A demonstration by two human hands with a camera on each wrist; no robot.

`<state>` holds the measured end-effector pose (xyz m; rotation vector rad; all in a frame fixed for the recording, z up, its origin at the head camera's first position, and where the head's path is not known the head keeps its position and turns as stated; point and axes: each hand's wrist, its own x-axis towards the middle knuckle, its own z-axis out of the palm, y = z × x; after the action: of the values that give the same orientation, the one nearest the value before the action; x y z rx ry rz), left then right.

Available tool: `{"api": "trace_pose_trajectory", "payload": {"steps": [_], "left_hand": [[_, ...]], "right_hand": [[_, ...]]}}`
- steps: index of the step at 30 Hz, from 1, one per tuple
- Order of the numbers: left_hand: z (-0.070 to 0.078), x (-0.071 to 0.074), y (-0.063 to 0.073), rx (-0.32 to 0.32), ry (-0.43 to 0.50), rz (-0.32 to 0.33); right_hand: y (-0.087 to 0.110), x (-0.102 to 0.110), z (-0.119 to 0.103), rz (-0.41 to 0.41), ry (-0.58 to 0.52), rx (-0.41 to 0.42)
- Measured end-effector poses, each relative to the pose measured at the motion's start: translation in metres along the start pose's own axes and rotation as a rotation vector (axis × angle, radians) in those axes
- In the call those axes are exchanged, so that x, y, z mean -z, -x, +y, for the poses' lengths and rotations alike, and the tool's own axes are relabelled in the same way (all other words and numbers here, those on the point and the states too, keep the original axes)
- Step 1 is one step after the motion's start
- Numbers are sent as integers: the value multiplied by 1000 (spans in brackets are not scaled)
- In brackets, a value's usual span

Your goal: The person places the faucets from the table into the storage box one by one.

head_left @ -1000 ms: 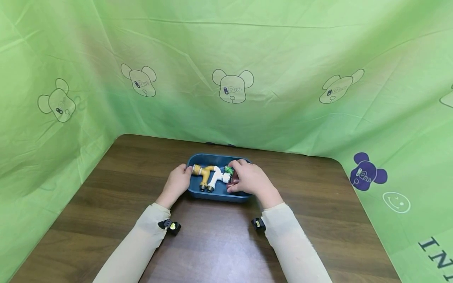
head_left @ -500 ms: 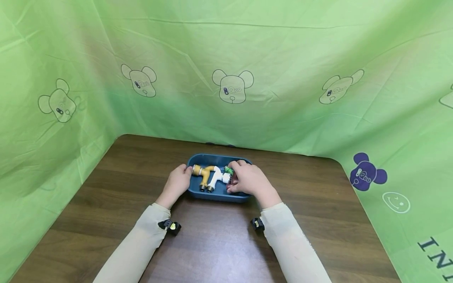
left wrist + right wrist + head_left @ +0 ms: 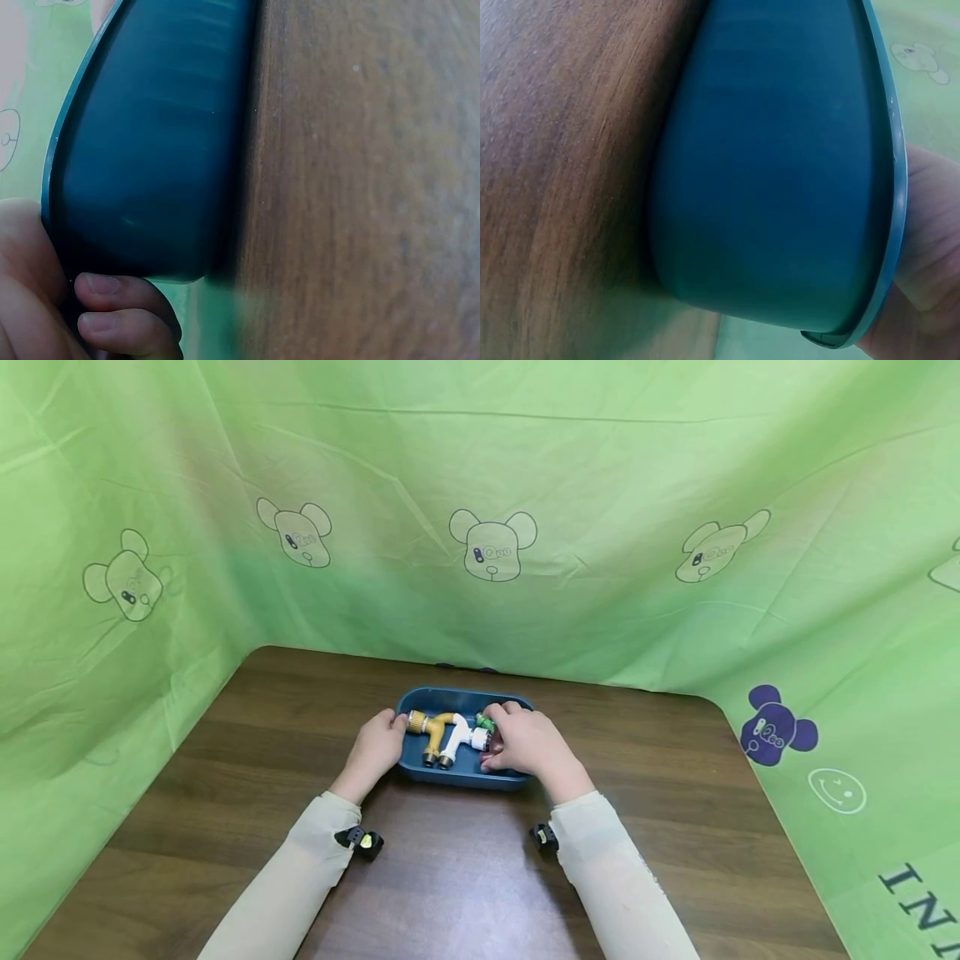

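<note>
In the head view a blue plastic basin (image 3: 467, 782) stands on the table, holding a yellow tap (image 3: 436, 732) and a white tap (image 3: 456, 739) side by side. My left hand (image 3: 377, 747) grips the basin's left rim; in the left wrist view its curled fingers (image 3: 124, 319) are under that rim. At the basin's right end, my right hand (image 3: 534, 743) reaches over the rim, thumb and fingers curled round a reddish-brown piece (image 3: 495, 747) that they mostly hide. A green part (image 3: 486, 722) shows beside it. The right wrist view mainly shows the basin's outer wall (image 3: 772, 165).
The brown wooden table (image 3: 457, 877) extends around the basin on all sides. A green curtain (image 3: 487, 452) printed with bear heads hangs along its back and sides. Small black wrist cameras (image 3: 360, 841) sit on both sleeves.
The right forearm has shifted very slightly to the left. Both hands, the basin and the taps otherwise stay in place.
</note>
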<state>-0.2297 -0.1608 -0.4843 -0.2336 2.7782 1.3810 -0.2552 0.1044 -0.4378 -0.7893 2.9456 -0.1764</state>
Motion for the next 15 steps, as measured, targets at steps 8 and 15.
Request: {"api": "trace_pose_trajectory", "payload": {"steps": [8, 15], "left_hand": [[0, -1, 1, 1, 7, -3], [0, 0, 1, -11, 6, 2]], "right_hand": [[0, -1, -1, -2, 10, -7], [0, -1, -2, 1, 18, -7]]}}
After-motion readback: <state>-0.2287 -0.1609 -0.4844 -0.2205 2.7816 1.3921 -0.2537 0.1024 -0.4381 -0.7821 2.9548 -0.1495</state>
